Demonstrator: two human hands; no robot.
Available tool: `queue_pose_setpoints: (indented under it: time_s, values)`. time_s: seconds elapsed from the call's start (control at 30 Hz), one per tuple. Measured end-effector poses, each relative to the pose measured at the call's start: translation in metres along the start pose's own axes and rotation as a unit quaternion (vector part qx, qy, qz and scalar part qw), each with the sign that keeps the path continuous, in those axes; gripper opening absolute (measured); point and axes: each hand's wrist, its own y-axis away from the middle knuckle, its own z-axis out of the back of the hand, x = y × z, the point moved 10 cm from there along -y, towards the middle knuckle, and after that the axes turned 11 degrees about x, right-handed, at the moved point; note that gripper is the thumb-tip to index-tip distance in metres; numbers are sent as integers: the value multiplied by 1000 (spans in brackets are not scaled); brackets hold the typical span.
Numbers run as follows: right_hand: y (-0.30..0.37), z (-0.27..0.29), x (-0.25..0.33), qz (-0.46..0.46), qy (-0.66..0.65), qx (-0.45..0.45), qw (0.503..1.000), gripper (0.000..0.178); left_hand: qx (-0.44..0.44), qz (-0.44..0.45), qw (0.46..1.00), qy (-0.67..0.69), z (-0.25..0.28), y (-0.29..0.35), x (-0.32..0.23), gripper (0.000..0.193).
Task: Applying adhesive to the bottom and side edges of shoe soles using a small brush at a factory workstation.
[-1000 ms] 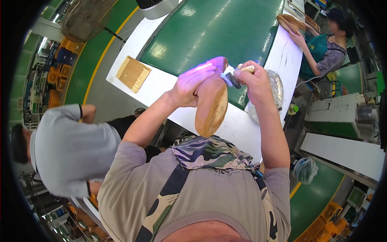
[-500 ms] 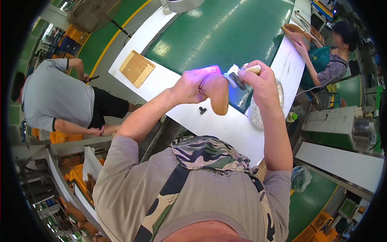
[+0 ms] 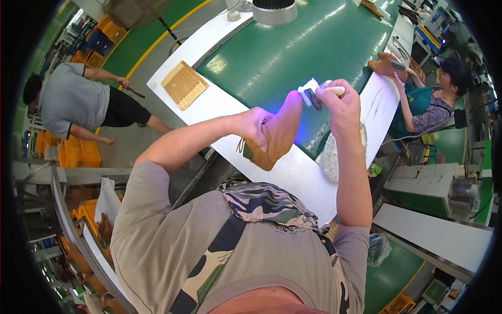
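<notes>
My left hand (image 3: 254, 127) is wrapped around a tan suede-like boot (image 3: 284, 131), which stands tilted above the white table edge with one end raised. Laces hang beside my wrist. In the closed fingers of my right hand (image 3: 343, 107) is a small pale-handled tool (image 3: 312, 97) with a dark part and a bright white end. This end is close to the boot's raised tip; whether they touch, I cannot tell. Blue-violet light falls on the tip and the surface behind it.
A green conveyor belt (image 3: 272, 57) runs between white table borders. A wooden board (image 3: 184, 85) lies at left, a plastic-wrapped bundle (image 3: 330, 159) by my right forearm. At right a co-worker (image 3: 429, 99) handles a brown shoe (image 3: 387, 66); another person (image 3: 78, 102) stands at left.
My left hand has turned the boot, so its tip now points up and away and its side shows. The right hand has shifted slightly right. The co-worker's shoe has been turned.
</notes>
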Motion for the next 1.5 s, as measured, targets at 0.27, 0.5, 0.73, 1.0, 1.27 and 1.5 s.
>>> queue_pose_setpoints:
  time_s: [0.27, 0.5, 0.73, 1.0, 1.27, 1.5]
  values:
    - [-10, -2, -4, 32, 65, -10, 997, 14, 43, -17, 973, 227, -7, 5, 13, 72]
    - [-9, -5, -26, 18, 122, 18, 992, 14, 34, -1, 927, 372, -7, 9, 27, 58]
    - [7, -20, -34, 30, 119, 40, 992, 13, -18, 2, 898, 439, -10, 17, 25, 73]
    - [26, -37, -46, 21, 66, 74, 995, 15, -21, -51, 861, 506, -16, 19, 33, 75]
    - [44, -46, -69, -30, 65, 121, 990, 19, -105, -92, 830, 539, -12, 31, 38, 70]
    - [56, -53, -68, -43, 47, 159, 985, 20, -120, -98, 802, 576, -23, 38, 52, 70]
